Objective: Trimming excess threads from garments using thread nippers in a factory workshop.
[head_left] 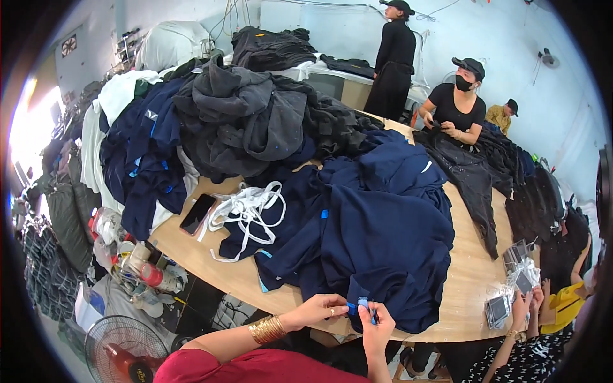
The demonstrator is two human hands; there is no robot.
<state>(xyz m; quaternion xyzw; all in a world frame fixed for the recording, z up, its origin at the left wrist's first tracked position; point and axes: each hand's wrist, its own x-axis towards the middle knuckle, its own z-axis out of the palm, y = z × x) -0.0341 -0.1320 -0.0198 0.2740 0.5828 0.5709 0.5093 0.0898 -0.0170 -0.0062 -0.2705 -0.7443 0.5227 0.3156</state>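
Head view, and where's the navy garment (389,223)?

– Heaped on the tabletop (476,271), straight ahead of the wearer, spreading away!

– Hands?

– Left hand (321,310), fingertips pinched narrow at its near edge; right hand (378,325), just as near, pinching a small blue tab (363,300).

– Containers?

– Plastic jars (152,274), lower left, contents unclear.

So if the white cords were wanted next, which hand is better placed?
Probably the left hand: it is nearer the white cords, which lie toward the person's left. The right hand is farther off; both hands are at the navy garment.
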